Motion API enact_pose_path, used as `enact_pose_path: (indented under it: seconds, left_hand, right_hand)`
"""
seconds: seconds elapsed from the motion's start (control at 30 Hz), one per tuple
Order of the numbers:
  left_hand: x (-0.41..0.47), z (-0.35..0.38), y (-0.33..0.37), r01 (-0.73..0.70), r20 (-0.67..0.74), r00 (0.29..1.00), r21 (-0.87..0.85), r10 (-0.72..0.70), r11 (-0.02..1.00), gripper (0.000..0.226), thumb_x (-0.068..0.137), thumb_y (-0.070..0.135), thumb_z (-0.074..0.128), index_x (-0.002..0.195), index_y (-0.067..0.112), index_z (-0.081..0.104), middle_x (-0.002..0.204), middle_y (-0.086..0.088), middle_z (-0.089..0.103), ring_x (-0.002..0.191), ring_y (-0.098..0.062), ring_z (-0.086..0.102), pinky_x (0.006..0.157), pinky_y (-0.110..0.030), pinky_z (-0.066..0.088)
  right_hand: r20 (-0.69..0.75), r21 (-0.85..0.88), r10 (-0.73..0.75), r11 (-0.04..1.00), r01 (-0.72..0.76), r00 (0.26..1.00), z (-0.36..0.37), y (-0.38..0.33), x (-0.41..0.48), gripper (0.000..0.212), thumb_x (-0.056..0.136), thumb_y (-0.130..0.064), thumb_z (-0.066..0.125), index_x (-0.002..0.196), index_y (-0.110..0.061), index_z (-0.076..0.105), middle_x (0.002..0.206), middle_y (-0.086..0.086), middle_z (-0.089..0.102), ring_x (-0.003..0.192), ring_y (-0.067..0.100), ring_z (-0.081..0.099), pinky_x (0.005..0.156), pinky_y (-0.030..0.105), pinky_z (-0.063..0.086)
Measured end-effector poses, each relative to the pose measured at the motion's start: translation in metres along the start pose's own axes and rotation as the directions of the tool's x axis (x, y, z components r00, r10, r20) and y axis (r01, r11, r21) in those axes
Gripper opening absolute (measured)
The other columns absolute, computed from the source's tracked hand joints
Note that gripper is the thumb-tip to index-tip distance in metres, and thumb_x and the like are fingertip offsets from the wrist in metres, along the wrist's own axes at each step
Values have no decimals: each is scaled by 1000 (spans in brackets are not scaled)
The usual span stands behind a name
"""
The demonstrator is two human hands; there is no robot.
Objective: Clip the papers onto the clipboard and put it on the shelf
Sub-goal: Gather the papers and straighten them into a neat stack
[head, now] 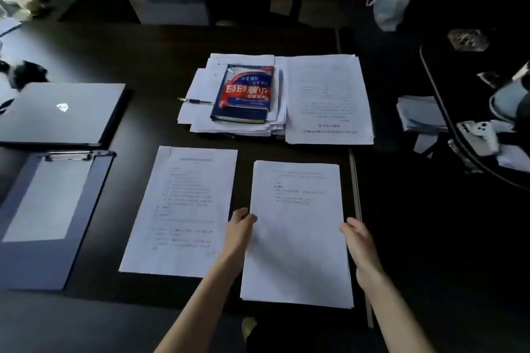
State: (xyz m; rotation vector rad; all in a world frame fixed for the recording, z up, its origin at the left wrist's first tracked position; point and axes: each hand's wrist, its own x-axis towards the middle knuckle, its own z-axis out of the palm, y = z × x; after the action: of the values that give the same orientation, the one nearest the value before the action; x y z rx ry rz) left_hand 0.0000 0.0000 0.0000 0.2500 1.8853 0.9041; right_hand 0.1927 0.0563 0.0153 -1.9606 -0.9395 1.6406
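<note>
A thin stack of white printed papers [296, 238] sits at the near right of the dark desk. My left hand [241, 226] grips its left edge and my right hand [358, 241] grips its right edge. A second printed sheet [180, 209] lies flat just to the left of it. Further left, near the desk's front, lies a dark blue clipboard [86, 223] with a metal clip [68, 155] at its top and a pale sheet under the clip.
A closed laptop [60, 112] lies behind the clipboard. At the desk's middle back, a red and blue book [246, 92] rests on a paper pile beside a pen [195, 100] and another sheaf [329, 100]. A chair with clutter stands at right.
</note>
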Motion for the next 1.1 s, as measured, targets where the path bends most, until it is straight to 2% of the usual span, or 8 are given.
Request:
enact_pose_path:
  seconds: [0.13,0.2,0.23,0.33,0.5,0.67,0.83,1.1]
  left_hand:
    - [14,11,-7,42,-55,998,23,-41,999,55,87,18,46,141,13,34,146,-14,35,129,-32,37,101,-41,35]
    - [16,15,-8,52,-55,997,31,-50,998,57,87,19,46,142,13,31,144,-16,36,128,-33,37,104,-47,35]
    - [19,17,-10,59,-63,996,36,-57,998,57,86,19,46,141,13,31,143,-16,37,127,-34,38,104,-47,35]
    - [25,17,-12,94,-95,991,52,-89,994,54,85,19,46,137,10,37,136,-17,43,123,-35,41,104,-48,36]
    - [30,16,-15,60,-99,994,74,-53,995,15,66,20,42,54,11,40,70,-13,39,61,-25,37,53,-30,32]
    - [30,20,-19,-30,-211,976,126,56,992,13,80,15,47,69,20,52,92,-19,59,82,-35,52,65,-41,45]
    - [12,21,-12,-248,-196,941,163,278,955,11,91,3,39,83,9,42,58,1,42,49,-13,35,45,-22,31]
    - [8,-23,-3,-332,-249,914,-12,319,943,11,89,3,40,81,9,46,60,-7,40,55,-18,28,46,-22,26]
  right_hand:
    - [-38,-120,-1,993,-4,999,4,17,18,48,86,-21,50,132,-8,43,137,20,44,124,37,43,103,50,38]
    - [-29,-115,24,993,-28,999,6,20,22,34,79,-23,51,107,-5,56,109,26,56,112,44,53,90,51,46]
    - [-17,-108,25,994,-27,1000,7,19,25,25,72,-24,50,86,-3,53,88,30,49,72,31,47,65,39,38]
    - [-12,-111,14,994,-15,1000,10,21,29,19,74,-19,48,69,-7,35,72,10,29,69,22,25,63,35,19]
    - [-120,-219,15,975,-41,993,14,25,36,24,82,-22,51,99,-6,60,101,9,46,104,32,44,78,39,40]
    - [-142,-249,25,967,-60,990,12,27,41,34,85,-20,53,117,-9,59,134,14,32,123,34,27,96,47,39]
    - [-130,-252,-49,968,15,990,11,29,40,41,85,-18,55,125,-13,50,135,13,35,126,31,29,102,50,36]
    - [49,77,-135,988,131,990,43,14,40,29,92,-11,49,120,-5,52,111,13,63,92,22,60,73,30,48]
